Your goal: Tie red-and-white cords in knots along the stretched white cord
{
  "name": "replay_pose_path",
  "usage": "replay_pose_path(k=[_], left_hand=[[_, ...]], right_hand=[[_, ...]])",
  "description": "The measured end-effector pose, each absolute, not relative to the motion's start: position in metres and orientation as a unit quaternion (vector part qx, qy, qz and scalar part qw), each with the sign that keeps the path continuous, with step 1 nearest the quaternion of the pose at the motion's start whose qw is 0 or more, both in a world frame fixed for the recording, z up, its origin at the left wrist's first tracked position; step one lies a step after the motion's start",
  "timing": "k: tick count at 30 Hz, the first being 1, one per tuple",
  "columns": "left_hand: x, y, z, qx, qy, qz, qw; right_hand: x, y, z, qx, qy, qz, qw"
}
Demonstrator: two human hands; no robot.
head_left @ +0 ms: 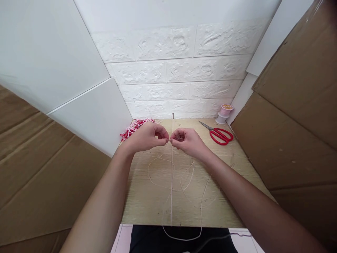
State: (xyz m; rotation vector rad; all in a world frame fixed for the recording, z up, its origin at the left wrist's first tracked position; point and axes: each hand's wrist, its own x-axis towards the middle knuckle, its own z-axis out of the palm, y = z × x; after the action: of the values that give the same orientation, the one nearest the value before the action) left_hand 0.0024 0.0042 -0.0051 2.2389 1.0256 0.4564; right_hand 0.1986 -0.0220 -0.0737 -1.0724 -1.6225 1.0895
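Observation:
A thin pale cord (172, 182) runs straight down the middle of the wooden board, from near a nail (173, 115) at the back toward the front edge. Over it my left hand (155, 136) and my right hand (187, 141) meet almost fingertip to fingertip. Each is closed in a pinch, thumb against fingers, on thin cord that barely shows between them. Loose loops of pale cord (193, 172) spread over the board below my hands, and one loop hangs past the front edge.
Red-handled scissors (221, 136) lie at the back right, near stacked thread spools (225, 113). A heap of red and white cord (134, 129) sits behind my left hand. White brick-patterned wall (179, 72) closes the back; cardboard panels (297, 105) flank the wooden board (147, 211).

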Motion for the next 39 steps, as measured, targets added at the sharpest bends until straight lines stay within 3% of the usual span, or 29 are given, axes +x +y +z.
replay_pose_path(k=[14, 25, 39], left_hand=[[0.007, -0.001, -0.003, 0.856, 0.41, 0.148, 0.277], [0.008, -0.002, -0.003, 0.843, 0.404, 0.179, 0.307], [0.002, 0.019, -0.027, 0.775, 0.325, 0.242, 0.486]], right_hand=[[0.198, -0.022, -0.072, -0.453, -0.641, 0.462, 0.413], [0.197, -0.025, -0.064, -0.42, -0.596, 0.522, 0.442], [0.194, -0.022, -0.071, -0.319, -0.477, 0.66, 0.485]])
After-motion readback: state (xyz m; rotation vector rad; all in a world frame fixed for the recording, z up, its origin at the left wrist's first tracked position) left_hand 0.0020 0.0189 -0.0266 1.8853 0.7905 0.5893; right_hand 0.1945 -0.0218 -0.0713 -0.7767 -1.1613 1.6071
